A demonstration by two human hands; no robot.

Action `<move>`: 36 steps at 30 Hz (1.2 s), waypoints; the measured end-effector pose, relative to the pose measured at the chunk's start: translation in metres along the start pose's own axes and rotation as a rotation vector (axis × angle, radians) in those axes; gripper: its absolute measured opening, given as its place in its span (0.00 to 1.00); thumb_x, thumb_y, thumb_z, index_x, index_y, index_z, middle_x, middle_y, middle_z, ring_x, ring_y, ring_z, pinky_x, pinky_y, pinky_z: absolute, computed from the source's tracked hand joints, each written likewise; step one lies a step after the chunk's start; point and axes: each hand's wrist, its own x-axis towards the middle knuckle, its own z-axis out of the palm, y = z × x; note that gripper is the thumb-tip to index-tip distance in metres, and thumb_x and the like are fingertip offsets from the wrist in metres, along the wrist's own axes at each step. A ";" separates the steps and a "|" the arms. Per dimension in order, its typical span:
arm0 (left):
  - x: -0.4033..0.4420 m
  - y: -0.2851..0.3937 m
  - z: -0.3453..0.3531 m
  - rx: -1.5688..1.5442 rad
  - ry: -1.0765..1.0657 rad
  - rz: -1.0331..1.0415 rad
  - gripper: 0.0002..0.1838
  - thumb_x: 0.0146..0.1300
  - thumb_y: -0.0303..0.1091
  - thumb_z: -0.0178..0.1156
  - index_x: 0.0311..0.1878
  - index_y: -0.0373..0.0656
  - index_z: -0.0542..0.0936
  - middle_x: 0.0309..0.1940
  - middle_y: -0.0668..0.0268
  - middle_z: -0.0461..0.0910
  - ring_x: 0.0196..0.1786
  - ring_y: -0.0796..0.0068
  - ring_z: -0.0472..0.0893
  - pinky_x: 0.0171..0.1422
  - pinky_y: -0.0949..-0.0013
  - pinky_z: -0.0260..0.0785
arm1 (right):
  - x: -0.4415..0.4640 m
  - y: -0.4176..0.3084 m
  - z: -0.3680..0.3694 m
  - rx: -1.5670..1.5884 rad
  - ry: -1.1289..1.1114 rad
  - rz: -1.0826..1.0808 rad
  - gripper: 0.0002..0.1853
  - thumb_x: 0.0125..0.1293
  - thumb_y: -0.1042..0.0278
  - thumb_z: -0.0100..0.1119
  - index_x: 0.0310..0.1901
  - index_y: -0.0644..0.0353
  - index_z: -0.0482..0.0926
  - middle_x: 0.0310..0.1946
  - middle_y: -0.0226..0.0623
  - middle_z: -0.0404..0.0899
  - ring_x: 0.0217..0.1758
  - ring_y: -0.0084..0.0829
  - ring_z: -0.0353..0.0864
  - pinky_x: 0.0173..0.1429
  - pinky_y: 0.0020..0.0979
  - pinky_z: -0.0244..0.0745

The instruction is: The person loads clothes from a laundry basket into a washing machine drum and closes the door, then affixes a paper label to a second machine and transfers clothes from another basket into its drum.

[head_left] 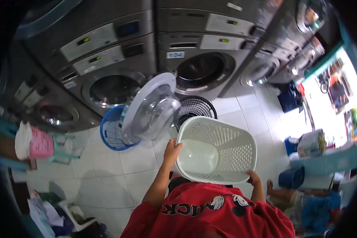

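Both of my hands carry a pale green-white plastic laundry basket (216, 152), tilted so that its bare inside faces me. My left hand (171, 152) is closed round the rim at the left. On the near right corner, my right hand (254, 177) grips the rim too. Just beyond the basket, the round glass door (150, 109) of a front-load washing machine (208, 71) swings wide open, its dark drum showing. A black basket (198, 107) stands on the floor below that machine, partly hidden by the door and my basket.
A blue basket (114, 131) sits on the floor left of the open door. More stacked machines (111, 85) line the wall. A pink container (41, 142) rests on a green stool (65, 148) at left. Dark blue bins stand at right, near a person in blue (315, 210) and a bright doorway.
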 end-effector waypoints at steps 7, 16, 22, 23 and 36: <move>0.009 0.012 0.048 0.026 -0.050 -0.049 0.22 0.50 0.32 0.55 0.47 0.32 0.65 0.35 0.61 0.72 0.37 0.75 0.72 0.42 0.74 0.64 | -0.003 0.022 -0.013 0.358 -0.066 -0.005 0.21 0.45 0.70 0.48 0.45 0.65 0.65 0.35 0.42 0.72 0.32 0.37 0.77 0.33 0.36 0.77; 0.057 0.045 0.170 0.091 -0.156 0.005 0.24 0.51 0.32 0.55 0.50 0.33 0.63 0.40 0.60 0.71 0.42 0.73 0.71 0.47 0.73 0.63 | 0.062 0.047 -0.064 0.611 -0.024 -0.038 0.20 0.43 0.70 0.49 0.41 0.67 0.66 0.33 0.42 0.72 0.29 0.35 0.77 0.28 0.32 0.77; 0.089 0.053 0.272 0.285 -0.316 -0.020 0.22 0.49 0.35 0.55 0.47 0.33 0.68 0.43 0.57 0.71 0.43 0.73 0.71 0.46 0.72 0.64 | 0.125 0.100 -0.138 0.701 -0.138 0.025 0.16 0.42 0.70 0.48 0.37 0.63 0.67 0.31 0.41 0.72 0.29 0.37 0.77 0.28 0.33 0.78; 0.089 0.055 0.287 0.284 -0.298 -0.027 0.22 0.49 0.35 0.55 0.47 0.33 0.68 0.43 0.57 0.71 0.43 0.73 0.71 0.46 0.72 0.64 | 0.118 0.095 -0.141 0.689 -0.150 0.033 0.16 0.42 0.70 0.48 0.37 0.63 0.67 0.31 0.41 0.72 0.29 0.37 0.77 0.28 0.33 0.78; 0.127 0.029 0.325 0.230 -0.303 -0.194 0.26 0.50 0.38 0.56 0.54 0.47 0.63 0.52 0.66 0.65 0.51 0.74 0.66 0.45 0.67 0.64 | 0.123 0.145 -0.110 1.034 0.146 -0.005 0.22 0.39 0.74 0.47 0.41 0.61 0.61 0.38 0.44 0.66 0.37 0.45 0.73 0.38 0.48 0.74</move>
